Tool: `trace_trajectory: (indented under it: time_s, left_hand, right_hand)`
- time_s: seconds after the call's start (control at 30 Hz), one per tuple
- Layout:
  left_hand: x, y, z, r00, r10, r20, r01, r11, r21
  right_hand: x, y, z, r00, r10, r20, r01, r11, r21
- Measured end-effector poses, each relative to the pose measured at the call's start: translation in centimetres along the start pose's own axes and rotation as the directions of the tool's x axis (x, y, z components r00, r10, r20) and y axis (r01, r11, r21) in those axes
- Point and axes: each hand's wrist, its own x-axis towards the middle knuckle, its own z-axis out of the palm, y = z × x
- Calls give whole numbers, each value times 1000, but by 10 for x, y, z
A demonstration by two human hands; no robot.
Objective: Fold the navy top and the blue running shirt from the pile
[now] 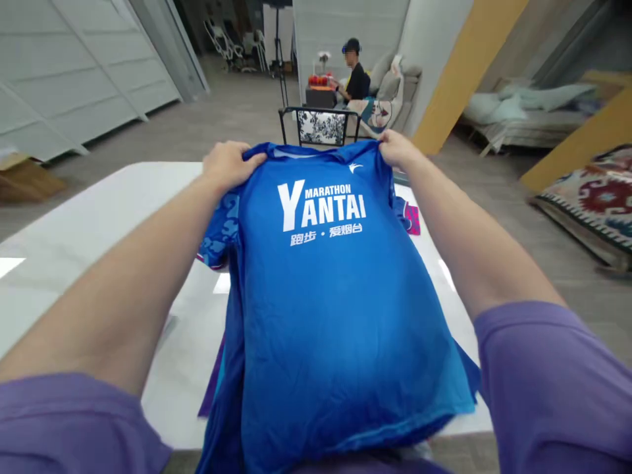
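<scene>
A blue T-shirt (336, 296) with white "Marathon Yantai" lettering is stretched out in front of me, its front facing up. My left hand (230, 164) is closed on its left shoulder beside the collar. At the other shoulder my right hand (396, 150) pinches the fabric. The patterned left sleeve (222, 230) hangs down beyond my left hand. Toward me the hem (405, 431) drops past the near table edge. Under the shirt, part of a purple cloth (213, 388) and a pink patterned piece (412, 219) show; the rest of them is hidden.
The white table (99, 243) lies beneath the shirt. A chair (320, 125) with a patterned back stands at its far side. Farther off, a person (358, 79) sits by a sofa (395, 85). A yellow pillar (464, 72) rises at the right, and a cardboard box (27, 178) is at the left.
</scene>
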Motion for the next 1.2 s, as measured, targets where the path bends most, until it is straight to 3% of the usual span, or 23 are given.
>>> trace_trajectory:
  time_s: [0.1,0.2,0.3,0.43,0.5,0.6,0.7,0.77,0.87,0.97,1.1,1.2]
  left_hand:
    - [25,-32,102,986,-90,142,87,996,29]
    - [36,-56,171,975,-130,182,123,991,49]
    - [47,-70,198,978,-166,124,166,986,15]
    - [48,-70,191,981,-172,84,175,984,-22]
    - [34,-57,177,988,-153,14,153,988,7]
    - [-1,-18,153,997,-72,-40,74,995,64]
    - [-49,40,136,995,-31,93,23,997,77]
    - [-87,80,132,981,-16,194,4,998,63]
    - [-152,129,134,949,21,314,-38,998,47]
    - [-214,155,141,930,-17,366,-18,996,93]
    - [-266,161,155,890,-78,449,31,993,110]
    - [-279,156,168,880,-56,472,7,994,105]
  right_hand:
    - [16,30,117,989,151,-8,-151,985,-81]
    - [15,51,191,989,142,-31,-145,977,-155]
    - [16,61,217,994,48,-102,-66,981,-181]
    - [15,60,215,982,-38,-185,-4,975,-223]
    - [6,55,208,977,-55,-207,5,972,-234]
    - [-21,42,185,979,-63,-194,11,966,-258]
    - [-67,37,145,987,-122,-102,88,955,-284]
    - [-108,48,112,985,-167,-38,148,941,-305]
    - [-183,97,53,994,-110,17,110,938,-328]
    - [-272,172,-10,997,79,-15,-79,926,-368]
    - [-394,257,-74,935,320,-150,-353,833,-426]
    - [-458,283,-94,916,385,-114,-395,816,-423]
